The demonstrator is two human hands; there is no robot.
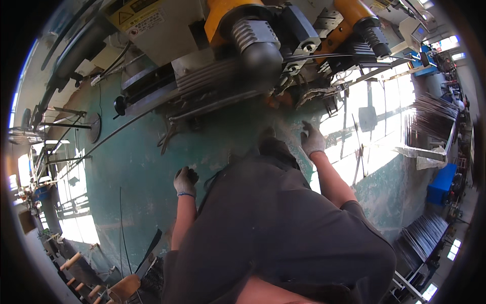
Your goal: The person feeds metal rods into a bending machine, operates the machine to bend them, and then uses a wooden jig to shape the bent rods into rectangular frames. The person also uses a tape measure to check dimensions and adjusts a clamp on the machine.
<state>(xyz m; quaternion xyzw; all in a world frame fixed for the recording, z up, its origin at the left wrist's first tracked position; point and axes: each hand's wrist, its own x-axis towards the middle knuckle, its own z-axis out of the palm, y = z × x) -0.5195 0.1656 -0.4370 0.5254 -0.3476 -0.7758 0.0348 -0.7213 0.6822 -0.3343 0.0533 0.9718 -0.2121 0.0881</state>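
Observation:
My left hand (pixel 186 181), in a pale knitted glove with a blue cuff edge and dark fingertips, hangs low beside my left thigh. Its fingers are curled in, and I see nothing held in them. My right hand (pixel 313 141), gloved alike, reaches forward above the floor with thumb and fingers apart and nothing between them. It is nearest to the front of a machine with an orange cylinder (pixel 220 17), a ribbed metal collar (pixel 255 35) and a dark rounded end (pixel 261 62). Neither hand touches the machine.
A long thin rod (pixel 121 130) slants along the machine's front. Beyond it stands a second orange cylinder (pixel 354 12). Bundles of metal rods (pixel 433 117) lie on racks at the right, near a blue box (pixel 442 183). A wooden-topped stool (pixel 124 289) is at the lower left.

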